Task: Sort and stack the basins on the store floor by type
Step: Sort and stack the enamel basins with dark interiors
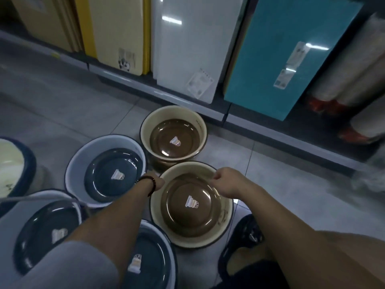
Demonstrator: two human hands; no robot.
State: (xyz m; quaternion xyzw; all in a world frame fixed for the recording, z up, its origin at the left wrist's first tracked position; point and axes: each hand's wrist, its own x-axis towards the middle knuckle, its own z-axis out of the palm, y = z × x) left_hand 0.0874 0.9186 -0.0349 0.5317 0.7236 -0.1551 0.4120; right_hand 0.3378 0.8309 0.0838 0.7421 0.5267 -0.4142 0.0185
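Observation:
A cream basin with a brown bottom (190, 205) sits on the floor tiles in front of me. My left hand (157, 182) grips its far left rim and my right hand (226, 182) grips its far right rim. A second cream and brown basin stack (174, 136) stands just behind it, near the shelf base. To the left is a pale blue basin with a dark blue bottom (108, 172). Two more blue basins lie nearer me, one at lower left (41, 232) and one partly under my left arm (150, 257).
A dark-rimmed cream basin (12, 163) shows at the left edge. A low shelf (187, 99) along the back holds upright boards: cream, white (191, 49) and teal (287, 55). Rolled goods (350, 80) stand at right. My slippered foot (243, 247) is beside the near basin.

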